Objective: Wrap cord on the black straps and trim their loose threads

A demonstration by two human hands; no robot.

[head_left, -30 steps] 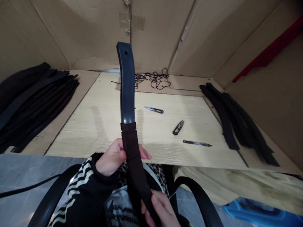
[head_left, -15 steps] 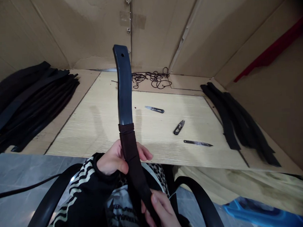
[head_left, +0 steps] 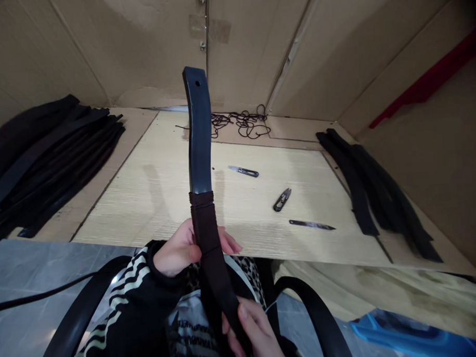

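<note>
A long, curved, dark blue-black strip rises from my lap in front of me, with a small hole near its top end. Its lower part is covered by a dark brown wrapping, banded with cord at the upper edge. My left hand is around the wrapped part, thumb at the left edge and fingers passing behind to the right. Lower down, my right hand grips the strip near the bottom of the view. The strip's bottom end is hidden.
Two thread snips and a thin pointed blade lie on the wooden board. Behind is a tangle of dark cord. Dark curved strips are piled left and right. Cardboard walls enclose the table.
The strip's upper end has swung slightly to the right and stands a little more upright. Both hands keep their hold in nearly the same places.
</note>
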